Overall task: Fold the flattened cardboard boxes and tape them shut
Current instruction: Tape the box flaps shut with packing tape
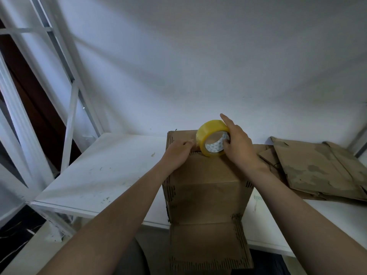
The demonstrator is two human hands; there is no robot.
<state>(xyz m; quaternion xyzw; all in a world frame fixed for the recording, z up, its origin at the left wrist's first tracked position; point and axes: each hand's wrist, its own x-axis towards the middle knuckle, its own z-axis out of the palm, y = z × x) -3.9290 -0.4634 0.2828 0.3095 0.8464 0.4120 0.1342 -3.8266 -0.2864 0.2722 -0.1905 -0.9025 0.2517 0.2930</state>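
Head view: right hand [238, 144] grips the yellow tape roll [213, 139] atop the upright cardboard box [206, 175] on the white table [99, 171]. Left hand [178, 153] pinches its loose end. Flattened boxes [317, 169] lie to the right.

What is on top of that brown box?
A yellow tape roll stands on edge there, gripped by the right hand; the left hand rests beside it on the cardboard box. The hands and roll cover the flaps beneath, so any tape there is hidden.
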